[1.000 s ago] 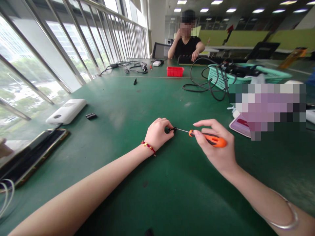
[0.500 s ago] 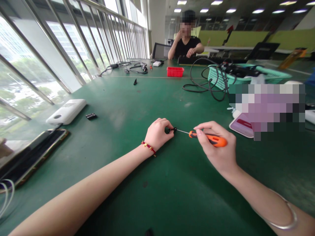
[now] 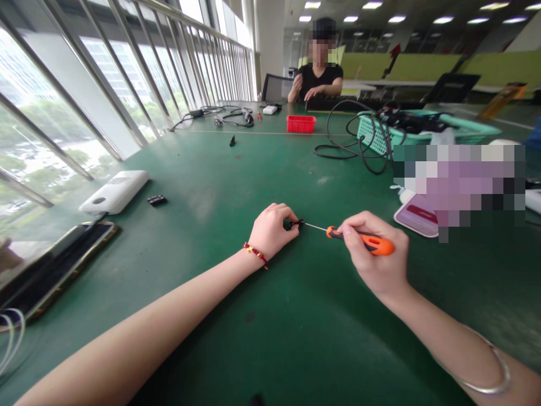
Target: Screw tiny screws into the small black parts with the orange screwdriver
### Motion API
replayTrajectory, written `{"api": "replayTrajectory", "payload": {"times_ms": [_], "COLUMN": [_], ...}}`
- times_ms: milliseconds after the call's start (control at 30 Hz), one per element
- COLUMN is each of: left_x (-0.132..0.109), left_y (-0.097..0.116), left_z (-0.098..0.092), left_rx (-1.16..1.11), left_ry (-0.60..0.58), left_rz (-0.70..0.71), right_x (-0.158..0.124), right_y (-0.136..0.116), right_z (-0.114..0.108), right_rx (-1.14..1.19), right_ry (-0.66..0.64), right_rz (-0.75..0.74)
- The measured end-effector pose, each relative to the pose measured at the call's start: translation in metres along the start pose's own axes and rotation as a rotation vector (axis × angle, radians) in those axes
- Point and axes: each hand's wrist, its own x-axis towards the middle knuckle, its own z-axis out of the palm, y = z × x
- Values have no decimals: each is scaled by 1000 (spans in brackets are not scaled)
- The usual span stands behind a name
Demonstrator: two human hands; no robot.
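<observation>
— What has moved since a second ago?

— Not much. The right hand (image 3: 378,259) has curled its fingers (image 3: 353,228) down over the orange screwdriver (image 3: 363,241); earlier the forefinger stood lifted off the handle. The hand has also slid a touch to the right. Across the counter (image 3: 236,186), the seated person (image 3: 319,79) has lowered a hand from the face.

— And the left hand?

— The left hand (image 3: 270,231) sits where it was, its fingers (image 3: 289,215) pinched together on a small black part (image 3: 296,224) that rests on the green counter, just in front of the knuckles. A red bracelet (image 3: 255,252) circles that wrist.

— Where is the screwdriver pointing?

— Its thin metal shaft runs leftward from the handle, and the tip meets the black part. The right fingers are clamped around the handle, near its front end; the orange butt sticks out past the thumb side.

— What else lies about?

— To the left, a white box (image 3: 114,192) with a small black piece (image 3: 156,199) beside it, and a dark flat tablet (image 3: 54,268) near the window. Farther off, a red tray (image 3: 301,123), and a teal basket (image 3: 376,135) with black cables (image 3: 350,149) spilling out of it.
</observation>
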Motion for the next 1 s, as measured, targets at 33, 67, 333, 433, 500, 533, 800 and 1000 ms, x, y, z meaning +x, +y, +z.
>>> {"api": "replayTrajectory", "payload": {"times_ms": [33,67,333,433,500,533,800,1000], "left_x": [0,0,0,0,0,0,1,1], "left_y": [0,0,1,1,1,1,1,1], "left_z": [0,0,-1,-1,-1,-1,0,-1], "left_rx": [-1,-2,-4,-5,-6,-6,-3,-4], "left_ry": [0,1,-4,-3,-4,-4,-7,-8], "left_rz": [0,0,-3,-3,-3,-3,-5,1], "right_x": [0,0,0,0,0,0,0,3], "right_y": [0,1,-1,0,1,1,1,0], "right_z": [0,1,0,0,0,0,2,4], "right_rx": [0,-2,-9,-5,-3,-3,17,84], "right_ry": [-2,-3,-8,2,-2,-7,25,11], "right_rz": [1,3,-3,-6,-3,0,-13,21]}}
